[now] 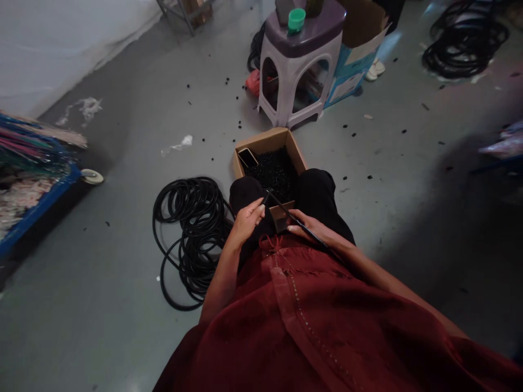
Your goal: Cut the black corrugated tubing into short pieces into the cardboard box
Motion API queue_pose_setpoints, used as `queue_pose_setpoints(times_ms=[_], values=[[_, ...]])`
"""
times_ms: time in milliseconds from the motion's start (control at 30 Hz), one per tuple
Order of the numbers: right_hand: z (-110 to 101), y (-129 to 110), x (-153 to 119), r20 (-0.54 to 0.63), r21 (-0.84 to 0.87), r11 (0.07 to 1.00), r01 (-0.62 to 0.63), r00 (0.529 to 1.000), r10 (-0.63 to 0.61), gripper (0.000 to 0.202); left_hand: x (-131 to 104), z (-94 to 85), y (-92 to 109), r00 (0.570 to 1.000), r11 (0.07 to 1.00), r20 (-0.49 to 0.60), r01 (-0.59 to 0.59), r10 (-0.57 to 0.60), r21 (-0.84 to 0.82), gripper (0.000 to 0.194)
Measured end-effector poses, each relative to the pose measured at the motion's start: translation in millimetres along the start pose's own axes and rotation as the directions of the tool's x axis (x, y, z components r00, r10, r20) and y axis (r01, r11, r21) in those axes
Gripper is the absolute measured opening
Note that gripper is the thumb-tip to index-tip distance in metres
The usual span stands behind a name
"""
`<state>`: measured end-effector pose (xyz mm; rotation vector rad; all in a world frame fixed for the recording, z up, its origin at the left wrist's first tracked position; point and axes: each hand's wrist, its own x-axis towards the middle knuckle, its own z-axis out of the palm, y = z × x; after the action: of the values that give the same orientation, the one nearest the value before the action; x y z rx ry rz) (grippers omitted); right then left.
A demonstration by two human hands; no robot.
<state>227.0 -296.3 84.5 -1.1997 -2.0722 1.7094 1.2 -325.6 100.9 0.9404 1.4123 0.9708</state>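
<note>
My left hand (248,219) is closed, thumb and fingers pinching a small black piece (265,200) too small to name for certain. A thin black tube (315,236) passes through the fingers of my right hand (304,224), which is closed around it. Its far end reaches up near the left fingertips; whether it touches the black piece I cannot tell. Just beyond my hands, between the knees, a cardboard box (300,153) holds a heap of small black parts (274,170). A phone (247,158) lies on them at the box's left corner.
Loose coils of black tubing (192,234) lie on the floor at left. Behind the box stands a plastic stool (281,100) with a green cap (296,20) on top, beside a blue carton (347,81). A blue wheeled cart (36,202) is far left; another black coil (461,49) lies far right.
</note>
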Motion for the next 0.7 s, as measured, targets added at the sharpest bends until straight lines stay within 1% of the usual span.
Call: queue_pose_setpoints(times_ms=[133,300,500,700], values=[[-0.3,0.7,1.0,-0.032,-0.028,1.000,-0.010,0.999,0.009,0.051,-0.5,-2.4,-0.2,1.000,0.994,0.027,-0.007,0.005,0.105,0.052],[-1.7,3.6,2.3,-0.046,-0.076,0.997,0.021,0.999,-0.024,0.052,-0.9,-3.3,1.0,0.997,0.980,0.069,0.006,-0.020,0.199,0.055],[-2.9,4.8,-0.5,-0.050,-0.096,0.995,0.022,0.998,-0.027,0.054,-1.3,-4.8,1.1,0.995,0.967,0.099,-0.022,-0.003,0.255,0.050],[-2.5,5.1,-1.6,-0.039,-0.111,0.994,0.026,0.999,-0.030,0.058,-0.6,-5.1,1.1,0.993,0.964,0.113,-0.056,0.028,0.260,0.044]])
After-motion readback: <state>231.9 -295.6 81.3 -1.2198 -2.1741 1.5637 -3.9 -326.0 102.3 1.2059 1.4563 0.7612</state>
